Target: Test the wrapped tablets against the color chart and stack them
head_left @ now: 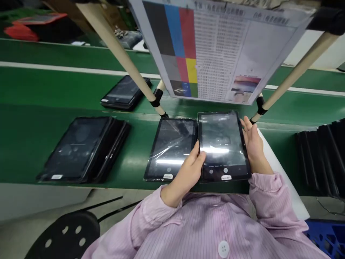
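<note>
A black tablet with a lit screen (222, 140) is held between my two hands at the table's front edge. My left hand (190, 169) grips its left side, the thumb on the front. Along its right edge my right hand (253, 144) supports it with fingers pointing up and the palm against the side. Directly left of it lies a second tablet (174, 144), with a white label at its bottom edge and light reflected across its glossy face. The two tablets nearly touch.
Stacked tablets (78, 147) lie at the left, more (124, 91) farther back. Black devices (320, 158) stand in a row at the right. A printed chart (215, 54) hangs ahead between beige poles (118, 50). A black stool (67, 233) is at lower left.
</note>
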`<state>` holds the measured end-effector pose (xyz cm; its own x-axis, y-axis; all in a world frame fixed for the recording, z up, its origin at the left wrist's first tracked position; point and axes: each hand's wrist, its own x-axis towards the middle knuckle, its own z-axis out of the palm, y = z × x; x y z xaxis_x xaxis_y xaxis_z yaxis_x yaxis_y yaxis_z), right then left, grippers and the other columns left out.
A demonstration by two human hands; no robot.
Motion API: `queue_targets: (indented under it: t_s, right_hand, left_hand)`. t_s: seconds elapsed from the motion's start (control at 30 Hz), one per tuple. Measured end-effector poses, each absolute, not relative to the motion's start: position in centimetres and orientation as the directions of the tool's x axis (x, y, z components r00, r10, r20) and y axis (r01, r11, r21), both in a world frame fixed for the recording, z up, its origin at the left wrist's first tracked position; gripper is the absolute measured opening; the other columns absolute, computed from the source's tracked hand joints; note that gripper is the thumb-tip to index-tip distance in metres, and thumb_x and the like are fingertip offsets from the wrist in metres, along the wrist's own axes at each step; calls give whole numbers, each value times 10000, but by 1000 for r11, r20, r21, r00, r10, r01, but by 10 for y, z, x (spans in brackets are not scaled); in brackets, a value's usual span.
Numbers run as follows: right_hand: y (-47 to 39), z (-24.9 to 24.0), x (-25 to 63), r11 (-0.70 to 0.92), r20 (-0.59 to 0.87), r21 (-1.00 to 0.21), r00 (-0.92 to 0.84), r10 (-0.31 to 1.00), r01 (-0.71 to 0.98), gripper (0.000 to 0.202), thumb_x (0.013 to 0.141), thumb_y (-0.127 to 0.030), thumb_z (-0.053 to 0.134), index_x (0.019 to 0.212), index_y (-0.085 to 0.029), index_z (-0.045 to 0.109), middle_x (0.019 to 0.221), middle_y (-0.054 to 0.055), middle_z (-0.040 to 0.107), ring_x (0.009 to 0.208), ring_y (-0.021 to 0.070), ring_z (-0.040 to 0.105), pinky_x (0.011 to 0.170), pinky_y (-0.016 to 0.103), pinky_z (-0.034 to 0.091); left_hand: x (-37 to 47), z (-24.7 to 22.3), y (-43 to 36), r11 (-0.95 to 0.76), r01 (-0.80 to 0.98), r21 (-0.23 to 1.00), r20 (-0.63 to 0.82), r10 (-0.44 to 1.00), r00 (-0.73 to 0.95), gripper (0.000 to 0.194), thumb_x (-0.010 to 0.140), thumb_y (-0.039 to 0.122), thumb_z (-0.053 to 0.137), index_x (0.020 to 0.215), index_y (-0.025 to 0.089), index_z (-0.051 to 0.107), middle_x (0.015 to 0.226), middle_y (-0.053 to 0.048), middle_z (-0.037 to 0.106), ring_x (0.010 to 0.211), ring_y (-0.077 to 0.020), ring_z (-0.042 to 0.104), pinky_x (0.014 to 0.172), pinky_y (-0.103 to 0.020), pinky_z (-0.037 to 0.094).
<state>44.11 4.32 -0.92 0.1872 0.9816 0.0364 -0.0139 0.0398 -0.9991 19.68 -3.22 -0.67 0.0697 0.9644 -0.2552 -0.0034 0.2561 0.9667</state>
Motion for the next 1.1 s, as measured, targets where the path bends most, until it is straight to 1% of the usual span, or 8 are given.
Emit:
queue_targets:
  t_s: [0.13,0.23,0.33,0.43,0.6,0.77,0.93,1.1]
  right_hand:
    - [50,-30,446,11,30,-996,219,975,87,1101,851,-1014,389,1666,-277,447,1675,105,525,1608,301,426,1387,556,240]
    - [34,-21,445,107,181,-908,149,972,406,883,925,-943,404,1546,-353,619,1724,41,462,1664,338,282,1389,634,92]
    - [15,-5,434,263,266,-618,-117,957,741,616,1061,-763,328,1322,-439,783,1742,-57,426,1674,413,192,1324,761,60]
    - [4,3,421,332,234,-467,-248,940,820,554,1097,-659,338,1194,-444,839,1724,-80,452,1653,448,214,1288,799,75]
    - [-5,7,416,343,316,-486,-205,926,803,617,1107,-668,268,1321,-424,792,1773,-48,370,1638,453,264,1279,784,165]
    - [-22,10,429,231,353,-512,-42,935,827,618,1112,-652,289,1351,-370,785,1751,5,412,1632,437,295,1296,754,173]
    - [-38,5,439,130,350,-446,39,936,885,592,1119,-607,316,1203,-366,850,1699,9,492,1612,423,334,1275,739,219]
    - [-38,-4,437,113,321,-389,20,947,914,535,1126,-495,344,1131,-383,867,1685,-13,516,1597,424,354,1220,745,268]
  left_hand:
    - [186,-1,-37,105,260,960,-161,966,204,795,1066,592,550,1730,217,323,1800,-165,303,1683,-338,271,1369,-599,216]
    - [166,12,-48,-159,395,905,62,967,249,693,1115,491,476,1743,279,273,1774,-148,379,1633,-322,379,1319,-598,338]
    - [139,22,-52,-358,614,704,305,932,194,511,1113,362,480,1617,291,521,1541,-142,602,1429,-318,548,1202,-570,467]
    - [114,21,-46,-312,829,465,419,902,104,381,1079,282,511,1359,234,764,1302,-181,636,1248,-352,564,1085,-599,500]
    - [97,10,-27,-133,952,274,368,929,24,379,1020,211,550,1269,244,834,1343,-231,557,1251,-431,464,1031,-686,447]
    - [95,1,-19,-105,955,277,268,963,28,386,1009,255,573,1307,251,819,1337,-235,559,1236,-449,457,972,-691,464]
    - [94,1,-25,-212,929,304,393,916,80,352,1028,292,578,1249,237,846,1279,-224,571,1206,-427,477,1015,-676,435]
    - [102,2,-30,-288,910,298,374,912,166,346,1037,276,564,1209,214,857,1282,-230,566,1201,-421,472,1021,-677,442]
